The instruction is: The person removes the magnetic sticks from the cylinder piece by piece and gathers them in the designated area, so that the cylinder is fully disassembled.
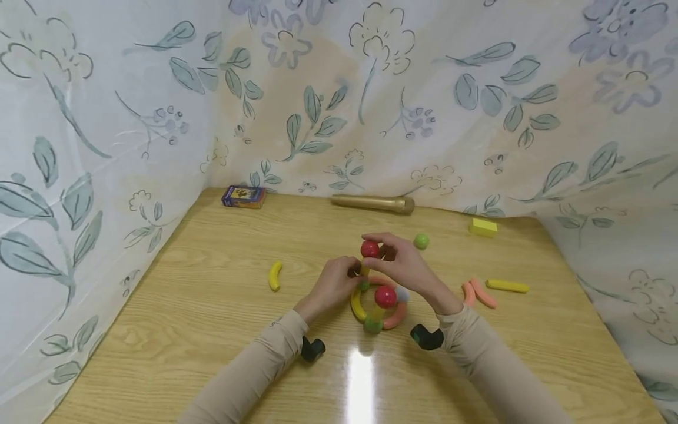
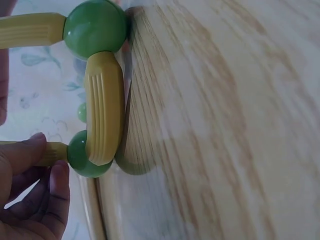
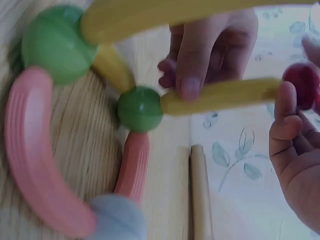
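A ring of curved yellow [image 2: 105, 107] and pink [image 1: 397, 315] sticks, joined by green balls and a pale grey ball [image 1: 402, 294], lies on the wooden table. From its far green ball [image 3: 140, 109] rises a straight yellow stick [image 3: 225, 96], which my left hand [image 1: 336, 282] pinches near its lower end. At the top of that stick, my right hand [image 1: 408, 265] holds a red ball [image 1: 369, 249] between thumb and fingers. Another yellow stick stands on the near green ball [image 1: 373, 324], topped by a second red ball [image 1: 385, 297].
Left of the ring lies a curved yellow stick [image 1: 275, 276]. To the right are pink curved sticks [image 1: 483, 294] and a straight yellow stick [image 1: 507, 286]. Farther back sit a green ball [image 1: 421, 240], a yellow block [image 1: 484, 228], a gold microphone [image 1: 373, 203] and a small box [image 1: 243, 197].
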Demonstrator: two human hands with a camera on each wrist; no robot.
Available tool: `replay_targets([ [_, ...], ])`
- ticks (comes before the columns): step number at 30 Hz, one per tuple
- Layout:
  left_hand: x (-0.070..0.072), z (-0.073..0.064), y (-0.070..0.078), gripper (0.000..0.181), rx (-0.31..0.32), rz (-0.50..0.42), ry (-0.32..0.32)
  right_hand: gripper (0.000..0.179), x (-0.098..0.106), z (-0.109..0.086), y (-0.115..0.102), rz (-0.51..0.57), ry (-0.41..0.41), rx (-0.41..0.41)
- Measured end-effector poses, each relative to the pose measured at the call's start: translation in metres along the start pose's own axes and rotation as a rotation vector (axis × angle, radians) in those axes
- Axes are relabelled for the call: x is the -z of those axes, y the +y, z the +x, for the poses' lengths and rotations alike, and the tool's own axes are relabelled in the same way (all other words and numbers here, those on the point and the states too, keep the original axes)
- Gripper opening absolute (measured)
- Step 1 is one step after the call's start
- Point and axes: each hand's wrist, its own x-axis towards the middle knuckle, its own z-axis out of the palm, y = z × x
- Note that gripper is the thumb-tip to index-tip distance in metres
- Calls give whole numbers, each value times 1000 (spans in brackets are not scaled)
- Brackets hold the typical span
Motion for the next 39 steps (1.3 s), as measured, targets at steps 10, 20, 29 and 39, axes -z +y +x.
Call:
replay_targets([
  [10, 1, -1, 1, 8, -14, 6, 14, 35, -7, 2, -5, 65, 17, 18],
  [20, 1, 0, -2, 10, 1, -16, 8, 34, -4, 5, -1, 81, 26, 48],
  [29, 1, 3, 1, 17, 66, -33, -17, 39, 63, 0, 77, -342, 411, -175],
  [39, 4, 0, -2, 17, 62, -34, -14, 49, 100, -10, 132, -607, 364, -477],
])
